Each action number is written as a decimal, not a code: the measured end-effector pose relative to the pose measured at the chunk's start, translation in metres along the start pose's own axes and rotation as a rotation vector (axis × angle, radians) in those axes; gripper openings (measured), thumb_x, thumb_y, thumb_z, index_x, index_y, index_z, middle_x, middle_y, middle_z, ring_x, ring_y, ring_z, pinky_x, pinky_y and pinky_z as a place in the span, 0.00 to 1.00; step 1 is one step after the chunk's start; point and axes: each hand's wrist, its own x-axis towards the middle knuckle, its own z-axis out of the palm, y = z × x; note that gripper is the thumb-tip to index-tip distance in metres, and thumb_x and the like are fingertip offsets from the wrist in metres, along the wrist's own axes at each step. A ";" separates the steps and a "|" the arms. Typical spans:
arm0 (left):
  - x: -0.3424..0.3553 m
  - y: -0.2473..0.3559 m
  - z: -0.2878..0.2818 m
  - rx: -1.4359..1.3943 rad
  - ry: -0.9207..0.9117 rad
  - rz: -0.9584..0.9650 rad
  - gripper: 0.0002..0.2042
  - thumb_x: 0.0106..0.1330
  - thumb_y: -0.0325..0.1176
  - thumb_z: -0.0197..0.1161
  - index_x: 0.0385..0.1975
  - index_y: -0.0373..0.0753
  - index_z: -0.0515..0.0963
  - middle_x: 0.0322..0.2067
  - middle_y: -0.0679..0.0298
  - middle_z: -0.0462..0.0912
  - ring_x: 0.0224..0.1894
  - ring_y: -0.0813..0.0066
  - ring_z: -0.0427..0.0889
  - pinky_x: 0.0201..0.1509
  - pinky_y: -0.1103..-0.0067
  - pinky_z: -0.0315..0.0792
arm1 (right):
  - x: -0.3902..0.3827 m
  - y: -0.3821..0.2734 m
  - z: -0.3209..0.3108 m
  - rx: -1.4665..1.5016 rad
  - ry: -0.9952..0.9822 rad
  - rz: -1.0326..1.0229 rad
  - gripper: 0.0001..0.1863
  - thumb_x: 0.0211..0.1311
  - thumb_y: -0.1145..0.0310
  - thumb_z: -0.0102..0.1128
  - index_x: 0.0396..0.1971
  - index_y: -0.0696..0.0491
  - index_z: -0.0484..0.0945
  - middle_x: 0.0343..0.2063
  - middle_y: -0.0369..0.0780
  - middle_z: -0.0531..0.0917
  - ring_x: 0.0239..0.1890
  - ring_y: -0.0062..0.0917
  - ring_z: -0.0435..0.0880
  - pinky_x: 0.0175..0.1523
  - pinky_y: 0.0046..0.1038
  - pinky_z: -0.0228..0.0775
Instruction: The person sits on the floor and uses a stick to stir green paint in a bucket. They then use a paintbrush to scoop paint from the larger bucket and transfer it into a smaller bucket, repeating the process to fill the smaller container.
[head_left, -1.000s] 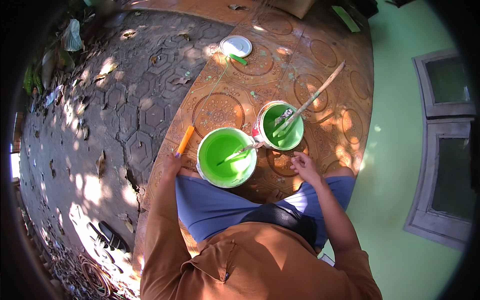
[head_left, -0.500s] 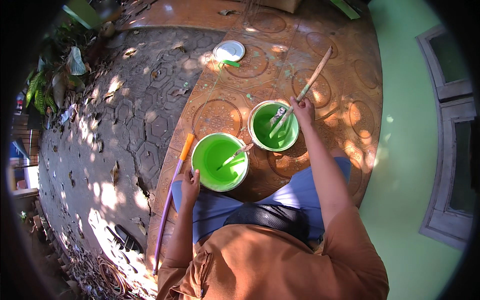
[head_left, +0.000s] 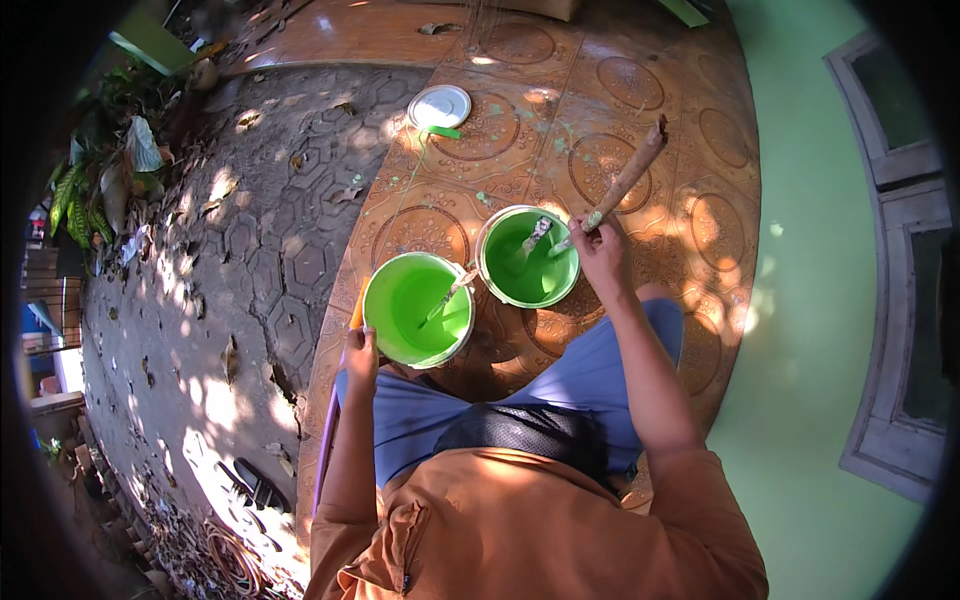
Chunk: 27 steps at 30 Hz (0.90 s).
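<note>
My left hand (head_left: pixel 361 352) grips the near-left rim of a white bucket (head_left: pixel 384 273) of bright green paint, thumb at the edge. A paint-crusted stick (head_left: pixel 460 284) leans in this bucket against its right side. My right hand (head_left: pixel 603 252) is closed round a long wooden stick (head_left: pixel 636 175), whose lower end dips into the second bucket (head_left: pixel 498 236). That bucket stands just right of and beyond the first, with darker-looking green paint inside. A paint-spattered handle (head_left: pixel 538 233) also stands in it; its lower part is hidden in the paint.
A white round lid (head_left: pixel 440 105) lies beyond the buckets on the brown patterned tiles, beside a green strip (head_left: pixel 443 132). A purple pole (head_left: pixel 326 440) lies along the tile edge at left. Dark sandals (head_left: pixel 258 484) sit on the paving; a green wall (head_left: pixel 800 330) rises at right.
The whole view has shifted slightly. My left hand and its bucket have moved a little away from me, covering more of the pole's orange end. The right-hand stick's upper end has come nearer the camera.
</note>
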 end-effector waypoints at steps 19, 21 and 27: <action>-0.098 0.096 0.050 -0.171 0.034 0.193 0.08 0.75 0.33 0.56 0.42 0.35 0.73 0.27 0.67 0.77 0.26 0.84 0.74 0.30 0.86 0.70 | -0.044 0.015 -0.027 -0.109 -0.162 -0.208 0.06 0.61 0.71 0.65 0.33 0.55 0.78 0.29 0.41 0.80 0.32 0.35 0.80 0.36 0.34 0.73; -0.111 0.117 0.072 -0.206 -0.157 0.047 0.09 0.75 0.34 0.55 0.43 0.34 0.73 0.29 0.65 0.79 0.27 0.82 0.78 0.30 0.86 0.71 | -0.049 0.011 -0.030 -0.124 -0.194 -0.185 0.05 0.61 0.71 0.65 0.33 0.55 0.78 0.30 0.41 0.80 0.32 0.36 0.80 0.36 0.35 0.73; -0.095 0.114 0.153 -0.250 -0.592 -0.189 0.16 0.75 0.40 0.55 0.46 0.31 0.72 0.38 0.56 0.81 0.35 0.68 0.87 0.33 0.77 0.82 | -0.056 -0.012 -0.038 -0.060 -0.205 -0.027 0.05 0.62 0.71 0.64 0.34 0.56 0.78 0.31 0.42 0.80 0.34 0.37 0.80 0.38 0.35 0.73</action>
